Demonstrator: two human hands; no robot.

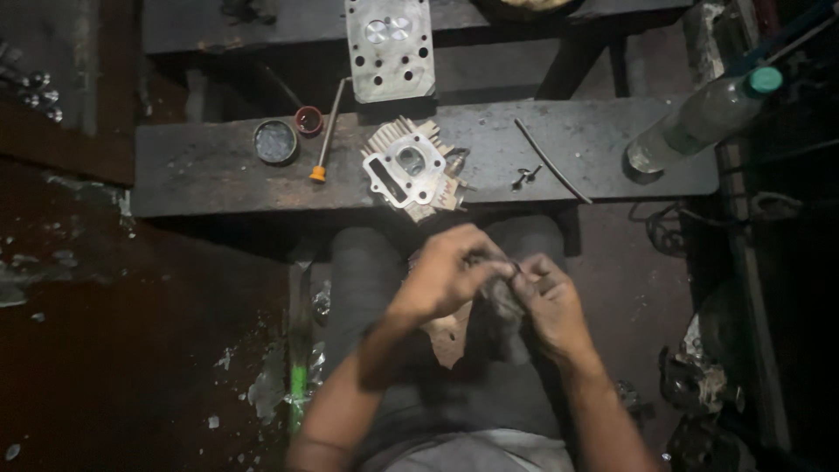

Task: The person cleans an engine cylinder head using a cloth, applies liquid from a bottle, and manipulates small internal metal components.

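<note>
Close over the lap, a seated person's left hand (446, 275) and right hand (551, 306) pinch a dark, crumpled rag (505, 301) between them, fingers curled shut on it; whether a small part sits inside the cloth cannot be told.

Just beyond the hands, a finned metal cylinder block (409, 170) lies flat on a worn, dark wooden bench (218, 170), its pale gasket face up and within easy reach. Left of the block rest an orange-tipped rod (325, 140), a round grey tin (275, 142) and a small red cap (308, 120). Behind the block, a flat drilled cylinder head (390, 48) sits on a second plank. Right of the block lie a thin bent wire (551, 159) and a clear plastic bottle (699, 118) with a green cap, tipped on its side.
</note>
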